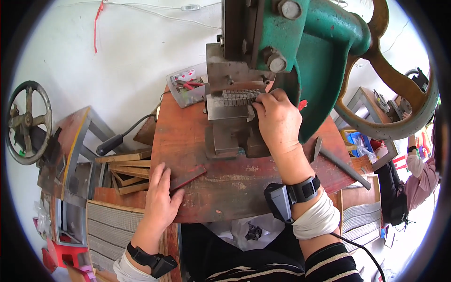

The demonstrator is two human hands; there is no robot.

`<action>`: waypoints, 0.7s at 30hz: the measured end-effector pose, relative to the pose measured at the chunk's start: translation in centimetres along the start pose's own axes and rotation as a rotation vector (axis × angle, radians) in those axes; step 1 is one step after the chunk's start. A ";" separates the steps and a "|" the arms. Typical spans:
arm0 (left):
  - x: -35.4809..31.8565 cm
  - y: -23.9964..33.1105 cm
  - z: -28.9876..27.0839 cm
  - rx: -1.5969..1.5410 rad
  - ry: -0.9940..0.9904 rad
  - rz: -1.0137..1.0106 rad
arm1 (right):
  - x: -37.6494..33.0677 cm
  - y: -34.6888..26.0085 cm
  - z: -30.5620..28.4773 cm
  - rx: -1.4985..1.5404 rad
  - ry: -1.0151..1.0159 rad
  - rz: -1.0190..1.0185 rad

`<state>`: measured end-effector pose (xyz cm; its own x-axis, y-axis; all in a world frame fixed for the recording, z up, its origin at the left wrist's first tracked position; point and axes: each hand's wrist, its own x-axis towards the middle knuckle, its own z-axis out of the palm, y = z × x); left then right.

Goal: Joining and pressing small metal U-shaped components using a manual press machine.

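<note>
Right hand at gray blocks; red-printed card in tub.

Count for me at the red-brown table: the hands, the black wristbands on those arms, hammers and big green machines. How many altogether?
Left hand and right hand: 2
Black wristbands: 2
Hammer: 1
Big green machine: 1
Total: 6

Right hand forward, fingers curled (left hand lower, fingers extended).

Right grip: fingertip contact partly hidden; green press: top cut off by picture's edge.
</note>
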<state>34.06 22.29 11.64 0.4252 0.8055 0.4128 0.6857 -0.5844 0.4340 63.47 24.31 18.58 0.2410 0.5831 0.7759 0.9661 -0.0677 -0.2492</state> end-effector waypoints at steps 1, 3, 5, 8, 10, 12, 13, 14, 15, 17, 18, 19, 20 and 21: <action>-0.7 -0.2 0.3 0.013 0.050 0.006 | 0.0 0.2 0.0 0.021 0.016 0.006; -0.6 -0.2 0.8 0.020 0.029 -0.036 | -0.2 0.5 -0.4 0.082 0.026 0.014; -0.6 0.3 1.5 0.254 0.163 0.068 | -0.5 1.1 -1.0 0.157 0.051 -0.042; -1.7 0.5 0.6 0.467 0.232 0.047 | -1.7 1.8 -3.4 0.317 0.089 -0.162; -1.1 0.6 -0.4 0.191 0.394 -0.075 | -3.7 2.1 -5.6 0.391 -0.001 -0.177; 2.8 2.7 -1.2 -0.079 0.424 0.053 | -5.7 3.7 -6.5 0.381 -0.080 -0.148; 5.0 4.0 -0.9 -0.094 0.375 0.102 | -6.7 4.5 -6.8 0.375 -0.155 -0.120; 7.5 5.5 -0.8 -0.101 0.328 0.159 | -7.4 5.2 -7.0 0.376 -0.155 -0.116; 9.5 6.7 -0.6 -0.043 0.288 0.192 | -8.1 5.6 -7.0 0.378 -0.180 -0.087; 11.9 8.0 -0.5 0.023 0.252 0.219 | -8.9 5.7 -7.6 0.377 -0.220 -0.065; 12.9 8.1 -0.1 0.089 0.207 0.216 | -9.2 6.1 -7.8 0.380 -0.220 -0.065; 13.5 8.2 0.2 0.155 0.160 0.213 | -9.5 6.5 -8.0 0.386 -0.230 -0.079; 13.7 8.3 0.4 0.158 0.158 0.211 | -9.6 6.7 -8.0 0.393 -0.242 -0.092; 13.9 8.5 0.9 0.182 0.170 0.182 | -9.6 7.1 -8.1 0.393 -0.246 -0.088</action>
<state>46.35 28.58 20.38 0.4565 0.6524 0.6050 0.7086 -0.6778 0.1962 68.70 11.68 14.02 0.0845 0.7506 0.6554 0.8622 0.2747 -0.4257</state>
